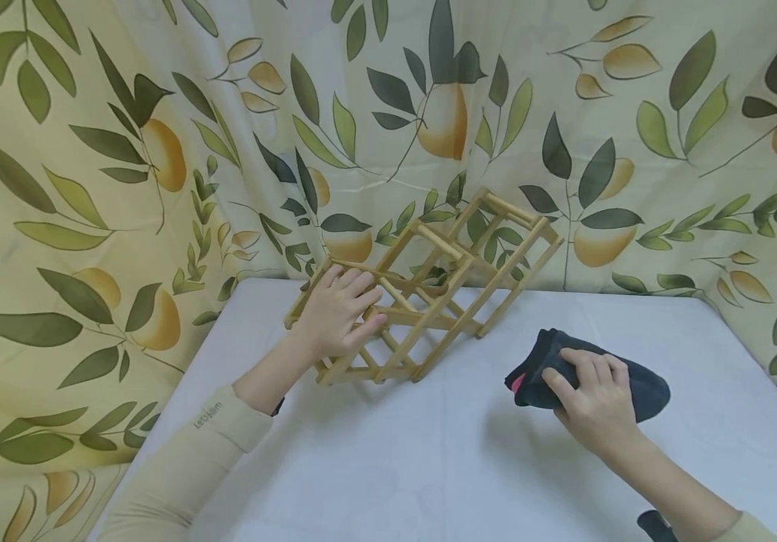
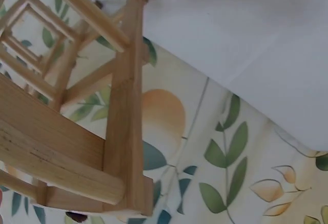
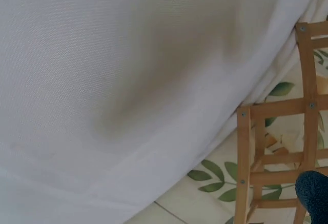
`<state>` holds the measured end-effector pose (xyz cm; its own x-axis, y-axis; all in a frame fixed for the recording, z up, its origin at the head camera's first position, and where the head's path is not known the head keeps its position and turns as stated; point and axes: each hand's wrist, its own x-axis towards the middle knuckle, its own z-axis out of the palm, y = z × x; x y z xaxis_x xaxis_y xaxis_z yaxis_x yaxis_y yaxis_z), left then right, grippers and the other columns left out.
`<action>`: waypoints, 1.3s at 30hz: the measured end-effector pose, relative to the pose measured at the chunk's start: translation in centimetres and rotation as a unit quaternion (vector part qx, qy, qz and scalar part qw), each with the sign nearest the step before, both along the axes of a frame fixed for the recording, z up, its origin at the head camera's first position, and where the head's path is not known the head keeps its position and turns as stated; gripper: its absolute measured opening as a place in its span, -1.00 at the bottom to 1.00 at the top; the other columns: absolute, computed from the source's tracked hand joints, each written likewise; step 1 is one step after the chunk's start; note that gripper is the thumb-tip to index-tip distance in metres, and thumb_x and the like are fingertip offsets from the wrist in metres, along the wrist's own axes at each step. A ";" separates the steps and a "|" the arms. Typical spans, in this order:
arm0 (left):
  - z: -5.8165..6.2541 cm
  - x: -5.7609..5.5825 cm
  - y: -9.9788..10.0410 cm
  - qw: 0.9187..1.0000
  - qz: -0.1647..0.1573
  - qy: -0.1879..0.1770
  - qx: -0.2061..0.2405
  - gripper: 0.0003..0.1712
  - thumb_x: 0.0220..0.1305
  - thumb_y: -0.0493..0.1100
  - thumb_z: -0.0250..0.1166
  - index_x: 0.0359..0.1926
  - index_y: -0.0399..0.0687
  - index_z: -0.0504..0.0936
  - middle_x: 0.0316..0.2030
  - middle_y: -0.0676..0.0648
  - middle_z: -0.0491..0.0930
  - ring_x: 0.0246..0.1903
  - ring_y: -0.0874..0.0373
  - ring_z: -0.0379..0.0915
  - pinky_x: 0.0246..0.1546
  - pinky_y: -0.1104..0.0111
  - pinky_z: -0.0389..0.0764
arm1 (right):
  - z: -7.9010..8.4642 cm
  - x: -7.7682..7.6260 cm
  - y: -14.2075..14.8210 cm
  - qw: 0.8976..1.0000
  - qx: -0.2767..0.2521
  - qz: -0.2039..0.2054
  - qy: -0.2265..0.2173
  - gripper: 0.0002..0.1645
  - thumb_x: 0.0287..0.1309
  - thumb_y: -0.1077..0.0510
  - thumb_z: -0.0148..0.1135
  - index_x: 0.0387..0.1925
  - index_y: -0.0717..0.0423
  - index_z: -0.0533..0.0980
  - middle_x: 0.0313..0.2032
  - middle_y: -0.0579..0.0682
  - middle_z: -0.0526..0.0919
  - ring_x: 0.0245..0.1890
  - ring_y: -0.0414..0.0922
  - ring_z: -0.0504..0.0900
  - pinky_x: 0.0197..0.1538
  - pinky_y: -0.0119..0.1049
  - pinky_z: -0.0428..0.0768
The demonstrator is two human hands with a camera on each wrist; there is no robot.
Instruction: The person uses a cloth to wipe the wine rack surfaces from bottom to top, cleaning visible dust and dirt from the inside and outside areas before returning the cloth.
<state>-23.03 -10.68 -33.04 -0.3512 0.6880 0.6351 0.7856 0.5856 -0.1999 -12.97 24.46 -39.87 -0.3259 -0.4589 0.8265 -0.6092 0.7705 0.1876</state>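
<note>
Near the back of the table, a slatted wooden folding rack (image 1: 429, 316) of crossed bars stands at a slant, its right end raised. My left hand (image 1: 341, 312) grips its left part from above, the fingers bent over a bar and the thumb lying to the right. Close up in the left wrist view, the rack (image 2: 125, 96) shows round rods and flat slats. Over the right side of the table my right hand (image 1: 595, 391) holds a dark slipper (image 1: 649, 388) with a bit of pink at its opening. Its dark fuzzy end, the slipper (image 3: 312, 193), enters the right wrist view.
A white cloth covers the table (image 1: 388, 467). Behind and to the left hangs a curtain (image 1: 226, 113) printed with leaves and fruit, close to the table's back edge. A small dark object (image 1: 656, 525) shows beside my right forearm, partly cut off.
</note>
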 end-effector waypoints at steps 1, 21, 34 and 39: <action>0.0 0.2 0.3 1.000 0.008 -0.003 -0.001 -0.23 0.33 0.25 -0.55 -0.32 -0.06 0.53 -0.29 -0.06 0.39 -0.21 0.04 0.30 -0.05 0.14 0.23 | 0.0 0.0 0.0 1.000 -0.001 0.000 -0.002 -0.60 0.22 0.05 -0.30 -0.37 0.21 0.42 -0.29 0.43 0.43 -0.37 0.35 0.39 -0.35 0.17 0.22; 0.2 3.2 3.9 0.997 0.040 0.046 -0.041 -0.24 0.33 0.24 -0.61 -0.30 0.01 0.51 -0.26 -0.01 0.44 -0.24 0.09 0.33 -0.05 0.18 0.26 | -0.2 0.3 -0.2 1.000 -0.019 -0.005 -0.024 -0.52 -0.59 0.37 0.18 -0.35 0.25 0.42 -0.26 0.44 0.42 -0.32 0.37 0.38 -0.32 0.20 0.22; 0.2 -0.1 0.8 0.995 -0.040 0.009 -0.094 -0.39 0.36 0.22 -0.51 -0.40 -0.02 0.36 -0.38 0.02 0.34 -0.29 0.10 0.26 -0.12 0.27 0.23 | -0.5 0.3 -0.4 0.999 -0.025 -0.008 -0.028 -0.48 -0.66 0.39 0.18 -0.35 0.25 0.43 -0.26 0.44 0.43 -0.31 0.36 0.39 -0.31 0.21 0.24; -0.2 0.8 1.6 0.996 -0.032 0.053 -0.060 -0.34 0.36 0.23 -0.54 -0.42 -0.02 0.39 -0.45 0.03 0.35 -0.38 0.13 0.31 -0.19 0.29 0.26 | -0.4 0.2 -0.4 0.999 -0.026 -0.013 -0.030 -0.49 -0.64 0.38 0.19 -0.35 0.24 0.43 -0.25 0.43 0.43 -0.31 0.36 0.39 -0.32 0.21 0.24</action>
<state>-22.24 -9.08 -33.26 -0.2392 0.7797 0.5786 0.7915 0.5018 -0.3490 -12.76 24.04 -40.30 -0.3868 -0.4068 0.8276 -0.5974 0.7942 0.1112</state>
